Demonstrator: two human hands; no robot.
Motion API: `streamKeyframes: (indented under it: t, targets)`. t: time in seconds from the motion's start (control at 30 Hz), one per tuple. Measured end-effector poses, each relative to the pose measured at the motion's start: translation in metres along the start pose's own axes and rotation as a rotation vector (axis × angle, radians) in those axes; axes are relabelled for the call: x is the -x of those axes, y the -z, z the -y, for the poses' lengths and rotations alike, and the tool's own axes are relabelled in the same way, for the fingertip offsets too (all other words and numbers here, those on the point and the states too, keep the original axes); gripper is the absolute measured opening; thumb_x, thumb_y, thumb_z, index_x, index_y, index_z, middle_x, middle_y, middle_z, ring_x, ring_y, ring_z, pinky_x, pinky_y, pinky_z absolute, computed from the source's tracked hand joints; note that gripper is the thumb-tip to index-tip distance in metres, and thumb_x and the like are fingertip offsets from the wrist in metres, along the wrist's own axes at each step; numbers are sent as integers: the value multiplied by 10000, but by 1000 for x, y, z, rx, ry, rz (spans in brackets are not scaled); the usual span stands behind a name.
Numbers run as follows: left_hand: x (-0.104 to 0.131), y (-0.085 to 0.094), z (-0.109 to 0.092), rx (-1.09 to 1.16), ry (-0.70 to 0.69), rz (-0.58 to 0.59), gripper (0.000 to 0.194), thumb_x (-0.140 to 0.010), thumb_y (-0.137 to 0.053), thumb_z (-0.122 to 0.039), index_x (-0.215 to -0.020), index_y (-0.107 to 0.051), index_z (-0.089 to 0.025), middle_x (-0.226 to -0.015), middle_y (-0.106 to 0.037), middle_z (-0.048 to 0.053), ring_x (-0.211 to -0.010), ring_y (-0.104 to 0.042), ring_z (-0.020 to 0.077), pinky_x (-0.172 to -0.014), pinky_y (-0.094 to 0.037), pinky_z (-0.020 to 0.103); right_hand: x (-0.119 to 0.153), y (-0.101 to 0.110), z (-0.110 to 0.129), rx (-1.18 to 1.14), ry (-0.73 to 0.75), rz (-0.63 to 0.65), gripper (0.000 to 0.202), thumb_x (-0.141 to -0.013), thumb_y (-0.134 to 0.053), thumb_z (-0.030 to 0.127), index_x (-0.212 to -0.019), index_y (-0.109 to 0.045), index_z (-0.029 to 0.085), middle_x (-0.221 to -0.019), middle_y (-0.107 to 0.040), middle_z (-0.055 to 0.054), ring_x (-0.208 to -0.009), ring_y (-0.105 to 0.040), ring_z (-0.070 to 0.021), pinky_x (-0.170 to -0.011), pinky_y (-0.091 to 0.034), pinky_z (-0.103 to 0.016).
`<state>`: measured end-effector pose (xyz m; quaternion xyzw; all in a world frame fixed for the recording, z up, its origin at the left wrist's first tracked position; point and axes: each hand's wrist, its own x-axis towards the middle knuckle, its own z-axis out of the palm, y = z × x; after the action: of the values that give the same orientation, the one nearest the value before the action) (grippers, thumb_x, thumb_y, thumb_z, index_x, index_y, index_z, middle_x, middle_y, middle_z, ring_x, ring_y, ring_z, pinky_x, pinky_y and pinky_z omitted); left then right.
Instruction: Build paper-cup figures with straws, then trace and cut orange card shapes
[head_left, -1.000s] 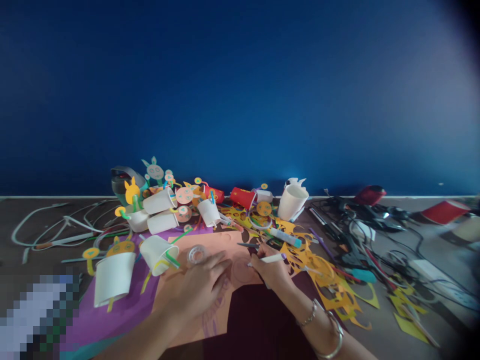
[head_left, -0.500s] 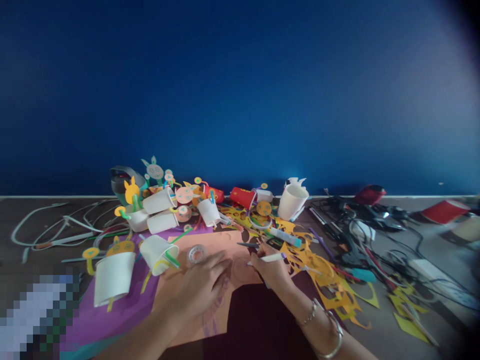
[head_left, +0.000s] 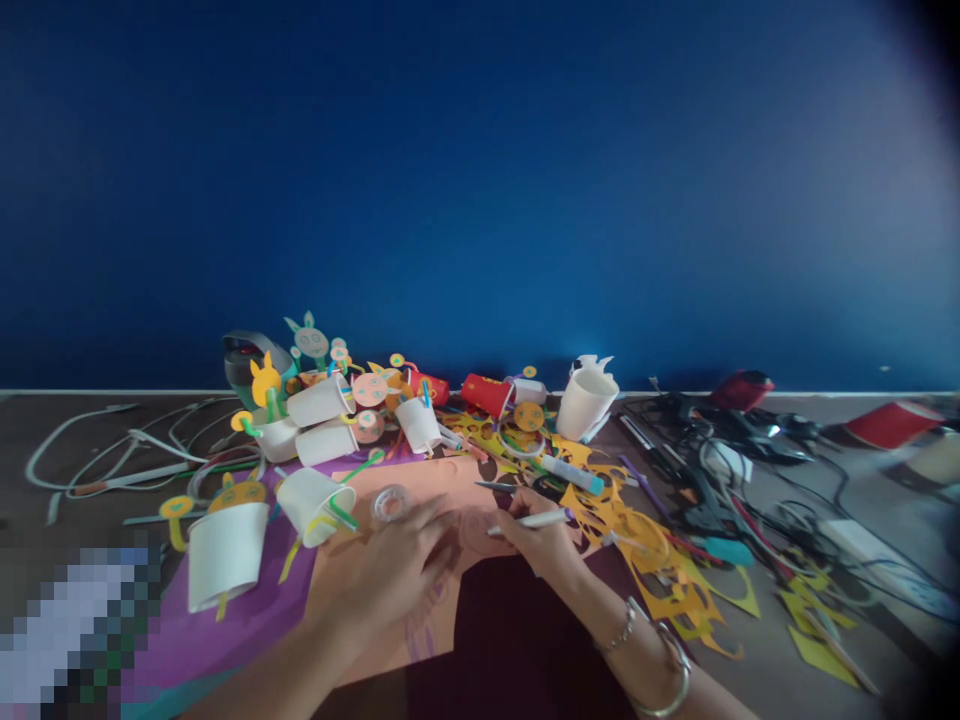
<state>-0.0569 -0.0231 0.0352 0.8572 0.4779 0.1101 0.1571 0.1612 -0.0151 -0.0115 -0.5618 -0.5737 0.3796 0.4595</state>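
My left hand (head_left: 409, 555) lies flat on a sheet of peach paper (head_left: 352, 640), fingers stretched out. A roll of clear tape (head_left: 390, 503) sits just beyond its knuckles. Gripped in my right hand (head_left: 544, 540) is a white marker (head_left: 536, 520) with a purple end, its tip at the paper near a faintly drawn round outline. Purple lines (head_left: 424, 635) mark the sheet below my left hand. A dark pointed blade (head_left: 495, 486) pokes out past my right fingers; whether the hand holds it too is hidden.
White paper cups with paper animal faces (head_left: 227, 555) stand or lie on the left and behind. Yellow paper scraps (head_left: 660, 560) spread to the right, near a glue stick (head_left: 571, 474). Tangled cables (head_left: 750, 510) cover the far right, and a blue wall (head_left: 480, 200) rises behind.
My right hand and the marker tip have shifted slightly left over the drawn outline, with the marker lying flatter. My left hand stays almost in place.
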Motion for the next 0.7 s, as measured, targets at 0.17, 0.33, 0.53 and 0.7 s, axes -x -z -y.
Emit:
streamKeyframes:
  t: [0.17,0.33,0.53,0.7]
  targets:
    - [-1,5,-4,18,-3,19,395,-894,-492,-378,-1265,-553,-258,-1386,-509,51,-1199,-531,260,-1007,-424,388,-1,0,-1,-26,-46,-29,268,-731,-581,332,-577,-392,221,-442,-448,63,-408,-420,-94,-388,-306,-195]
    - [1,9,-7,9,26,0,394,-875,-522,-393,-1256,-558,-297,-1376,-521,20,-1182,-546,276,-986,-446,408,-4,1,-4,173,24,4,236,-674,-600,252,-548,-404,214,-497,-463,48,-469,-430,-101,-433,-320,-203]
    - [1,4,-3,9,4,-19,390,-877,-512,-417,-1244,-570,-295,-1370,-527,25,-1172,-552,268,-977,-452,398,-4,-1,-11,208,-5,0,238,-699,-581,268,-556,-396,221,-485,-455,51,-458,-418,-104,-409,-295,-201]
    - [1,8,-8,1,5,-18,388,-874,-522,-399,-1241,-574,-287,-1365,-533,32,-1159,-564,262,-970,-460,388,-3,-2,-12,191,13,8,246,-694,-588,272,-551,-395,220,-482,-447,58,-459,-411,-101,-419,-303,-200]
